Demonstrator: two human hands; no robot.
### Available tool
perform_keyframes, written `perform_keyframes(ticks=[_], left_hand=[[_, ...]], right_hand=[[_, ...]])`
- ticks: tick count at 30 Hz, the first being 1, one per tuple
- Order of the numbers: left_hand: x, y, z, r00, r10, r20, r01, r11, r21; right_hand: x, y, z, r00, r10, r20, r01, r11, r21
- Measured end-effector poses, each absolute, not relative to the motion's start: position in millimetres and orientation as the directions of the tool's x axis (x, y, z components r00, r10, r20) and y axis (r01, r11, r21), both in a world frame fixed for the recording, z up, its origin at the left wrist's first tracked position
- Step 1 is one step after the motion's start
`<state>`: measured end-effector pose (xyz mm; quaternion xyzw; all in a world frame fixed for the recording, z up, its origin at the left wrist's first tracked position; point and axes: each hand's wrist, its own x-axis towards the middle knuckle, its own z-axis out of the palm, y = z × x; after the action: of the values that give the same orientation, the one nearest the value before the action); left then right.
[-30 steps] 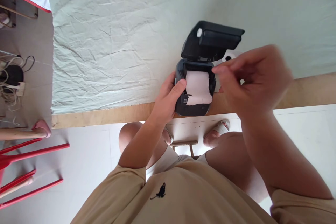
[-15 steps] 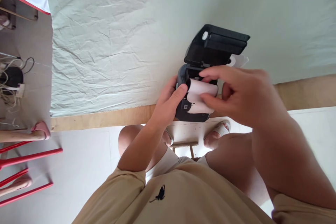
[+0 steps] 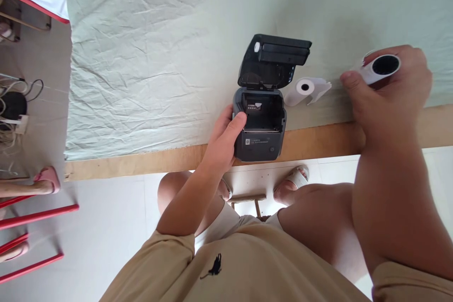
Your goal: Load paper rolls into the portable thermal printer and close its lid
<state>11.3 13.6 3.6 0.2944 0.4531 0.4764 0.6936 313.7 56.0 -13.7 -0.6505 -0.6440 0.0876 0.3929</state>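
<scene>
My left hand (image 3: 226, 139) grips the left side of a black portable receipt printer (image 3: 260, 146), thumb on its upper edge. The printer's lid (image 3: 274, 59) is swung up, and the paper bay inside holds no roll. Off to the right, my right hand (image 3: 396, 85) is closed around a white paper roll (image 3: 371, 73) with a wide dark core, held above the cloth. Between the printer and that hand a second white paper roll (image 3: 304, 87), with a small core and a loose paper end, lies on the cloth.
A pale green cloth (image 3: 148, 66) covers the table, wrinkled at the left. The wooden table edge (image 3: 170, 155) runs along my side. At the left are red stool legs (image 3: 38, 217), another person's foot in a pink slipper (image 3: 51, 179), and tangled cables (image 3: 12, 113) on the floor.
My right hand has lifted the wide-cored paper roll out of the printer and carried it right. The printer has shifted slightly left, its lid still raised, and the second roll is now uncovered.
</scene>
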Motion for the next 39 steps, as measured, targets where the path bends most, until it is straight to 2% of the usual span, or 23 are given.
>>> perform_keyframes(ticks=[5, 8, 11, 13, 16, 19, 28, 31, 33, 35, 39], left_hand=[[11.2, 13.5, 2.9, 0.119, 0.931, -0.345, -0.354, 0.364, 0.862], [10.5, 13.7, 2.0, 0.108, 0.935, -0.338, -0.362, 0.353, 0.862], [10.0, 13.7, 1.7, 0.122, 0.929, -0.349, -0.365, 0.369, 0.855], [9.8, 13.7, 1.6, 0.121, 0.927, -0.354, -0.355, 0.373, 0.857], [9.9, 13.7, 1.3, 0.116, 0.93, -0.349, -0.345, 0.367, 0.864], [10.0, 13.5, 1.6, 0.127, 0.926, -0.356, -0.345, 0.378, 0.859], [10.7, 12.9, 4.8, 0.123, 0.924, -0.363, -0.366, 0.382, 0.848], [11.3, 13.1, 4.5, 0.121, 0.924, -0.363, -0.35, 0.382, 0.855], [11.2, 13.4, 3.4, 0.113, 0.928, -0.356, -0.343, 0.373, 0.862], [10.8, 13.7, 2.5, 0.108, 0.934, -0.34, -0.337, 0.356, 0.871], [9.6, 13.4, 2.7, 0.138, 0.947, -0.291, -0.338, 0.322, 0.884]], right_hand=[[308.0, 49.4, -8.0, 0.139, 0.883, 0.448, 0.844, 0.131, -0.52], [283.4, 39.2, 9.0, -0.002, 0.828, 0.561, 0.826, 0.318, -0.466], [257.8, 35.5, 12.2, -0.134, 0.818, 0.56, 0.793, 0.427, -0.434], [247.2, 38.8, 3.7, -0.162, 0.835, 0.526, 0.808, 0.418, -0.415], [243.4, 46.0, -12.3, -0.103, 0.846, 0.523, 0.854, 0.345, -0.39], [245.7, 48.2, -18.9, -0.055, 0.845, 0.532, 0.843, 0.325, -0.429], [247.9, 47.2, -18.6, -0.078, 0.865, 0.496, 0.762, 0.372, -0.53], [244.1, 41.2, -0.8, 0.023, 0.819, 0.573, 0.676, 0.409, -0.612], [236.0, 34.1, 15.1, 0.028, 0.767, 0.641, 0.589, 0.506, -0.63], [224.1, 27.3, 27.6, -0.07, 0.727, 0.683, 0.551, 0.599, -0.581], [202.1, 23.9, 29.8, -0.231, 0.724, 0.65, 0.68, 0.598, -0.424]])
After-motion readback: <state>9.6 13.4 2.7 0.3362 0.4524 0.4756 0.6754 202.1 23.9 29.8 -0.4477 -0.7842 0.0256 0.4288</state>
